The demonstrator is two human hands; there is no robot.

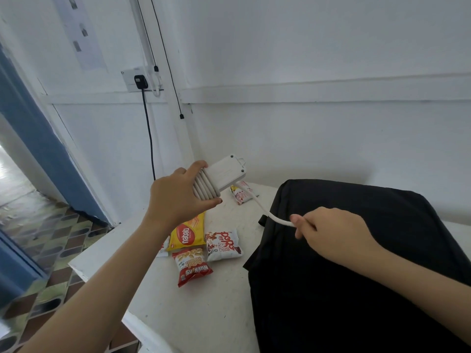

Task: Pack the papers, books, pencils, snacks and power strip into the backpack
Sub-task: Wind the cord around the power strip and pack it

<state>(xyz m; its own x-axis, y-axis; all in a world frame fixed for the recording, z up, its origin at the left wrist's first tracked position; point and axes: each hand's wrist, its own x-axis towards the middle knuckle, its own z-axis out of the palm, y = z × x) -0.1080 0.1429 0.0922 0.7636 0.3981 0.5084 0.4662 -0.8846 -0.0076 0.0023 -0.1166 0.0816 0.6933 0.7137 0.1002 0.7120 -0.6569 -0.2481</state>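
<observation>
— What's in your left hand?
— My left hand is curled round the white power strip. I hold it up above the table, with my thumb underneath and my fingers over the cord coils wound round its near end.
— And the right?
— My right hand pinches the loose cord between thumb and fingers, over the black backpack. The cord curves from the strip down to that pinch.
— Where's the backpack?
— It lies on the right side of the table. I cannot tell whether it is open.
— The snacks?
— They are on the tabletop to the left of the backpack. A yellow packet is partly hidden by my left wrist, with a red packet nearer me. A white packet lies beside the backpack's edge, and a small packet lies farther back, below the strip.
— Anything on the wall?
— A black plug sits in a socket, its cable hanging down.
</observation>
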